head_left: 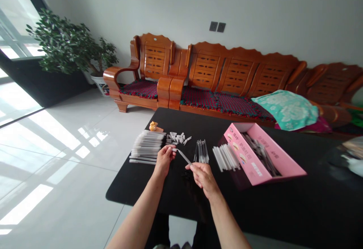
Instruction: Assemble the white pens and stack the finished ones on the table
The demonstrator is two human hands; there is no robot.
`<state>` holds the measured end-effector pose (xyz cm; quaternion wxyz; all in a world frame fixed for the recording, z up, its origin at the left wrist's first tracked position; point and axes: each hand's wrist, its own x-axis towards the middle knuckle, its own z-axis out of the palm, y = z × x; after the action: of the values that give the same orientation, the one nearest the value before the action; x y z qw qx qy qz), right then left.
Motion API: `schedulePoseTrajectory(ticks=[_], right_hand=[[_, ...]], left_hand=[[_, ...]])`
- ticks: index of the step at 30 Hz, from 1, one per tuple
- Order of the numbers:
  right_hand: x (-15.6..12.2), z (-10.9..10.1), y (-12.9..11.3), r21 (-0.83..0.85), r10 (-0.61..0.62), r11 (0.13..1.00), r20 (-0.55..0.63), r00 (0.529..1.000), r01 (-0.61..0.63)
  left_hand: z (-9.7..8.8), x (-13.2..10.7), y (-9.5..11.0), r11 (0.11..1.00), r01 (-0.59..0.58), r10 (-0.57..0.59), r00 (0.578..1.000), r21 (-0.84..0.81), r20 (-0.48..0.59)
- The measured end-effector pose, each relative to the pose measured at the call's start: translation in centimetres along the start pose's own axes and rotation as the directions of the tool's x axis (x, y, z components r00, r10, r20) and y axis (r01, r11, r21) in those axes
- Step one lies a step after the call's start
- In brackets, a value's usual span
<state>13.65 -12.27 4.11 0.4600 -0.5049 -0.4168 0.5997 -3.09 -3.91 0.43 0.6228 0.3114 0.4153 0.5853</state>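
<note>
My left hand (163, 161) pinches a small white piece (174, 149), which looks like a pen cap or tip. Between the fingers of my right hand (203, 177) is a slim whitish pen barrel (184, 157), slanting up toward that piece; whether the two touch I cannot tell. Beyond my left hand lies a row of white pens (146, 147) with dark ends. Short white pieces (179, 138) are scattered beside them. A bundle of thin refills (201, 150) and a group of white tubes (226, 157) lie past my right hand. Small black parts (187, 174) sit between my forearms.
A pink box (279, 173) with dark and grey strips inside stands on the black table (283, 211). An orange figurine (153, 126) sits near the far left edge. Behind are wooden sofas (204, 67) with a turquoise cloth (289, 109); a potted plant (68, 45) stands left.
</note>
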Motion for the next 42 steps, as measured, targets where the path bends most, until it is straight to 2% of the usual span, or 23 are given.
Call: schedulePoseTrajectory(ticks=[7,13,18,22,26,27,29,31,33,35,37,42], right_hand=[[0.2,0.2,0.2,-0.014,0.033,0.999,-0.004,0.999,-0.033],[0.3,0.3,0.3,-0.071,0.020,0.997,-0.040,0.999,-0.023],[0.4,0.3,0.4,-0.257,-0.149,0.959,-0.105,0.983,0.118],[0.2,0.8,0.1,-0.475,-0.320,0.845,-0.083,0.944,0.244],[-0.2,1.5,-0.3,-0.572,-0.398,0.768,-0.076,0.914,0.287],[-0.3,1.6,-0.4,-0.561,-0.400,0.775,-0.082,0.913,0.289],[-0.3,1.8,-0.5,-0.471,-0.353,0.842,-0.116,0.928,0.262],[-0.3,1.9,-0.6,-0.278,-0.223,0.945,-0.165,0.961,0.172],[-0.2,2.1,-0.7,-0.037,-0.059,0.998,-0.176,0.983,0.053],[-0.2,2.3,-0.8,0.157,0.053,0.987,-0.142,0.988,-0.030],[-0.2,2.5,-0.9,0.276,0.101,0.959,-0.111,0.989,-0.067],[-0.1,2.2,-0.2,0.332,0.131,0.938,-0.082,0.988,-0.097]], left_hand=[[0.4,-0.3,0.0,1.000,0.005,-0.006,0.999,0.026,0.038],[0.8,-0.7,0.4,0.991,-0.018,0.007,0.996,0.132,0.089],[1.3,-0.9,0.5,0.993,-0.016,0.002,0.994,0.119,0.114],[2.0,-1.5,-0.2,0.990,-0.053,0.044,0.996,0.130,0.071],[3.1,-2.3,-0.8,0.984,-0.115,0.114,0.993,0.133,0.010],[3.3,-2.4,-0.8,0.984,-0.127,0.128,0.992,0.126,-0.001],[3.7,-2.7,-0.7,0.985,-0.135,0.137,0.991,0.103,-0.008],[3.9,-2.8,-0.5,0.989,-0.129,0.129,0.992,0.076,-0.001],[4.1,-2.8,-0.2,0.991,-0.118,0.117,0.993,0.060,0.012],[4.3,-2.7,0.1,0.992,-0.113,0.112,0.993,0.051,0.021],[4.3,-2.8,0.4,0.991,-0.122,0.120,0.992,0.048,0.031],[3.8,-2.9,0.5,0.987,-0.123,0.117,0.991,0.100,0.062]])
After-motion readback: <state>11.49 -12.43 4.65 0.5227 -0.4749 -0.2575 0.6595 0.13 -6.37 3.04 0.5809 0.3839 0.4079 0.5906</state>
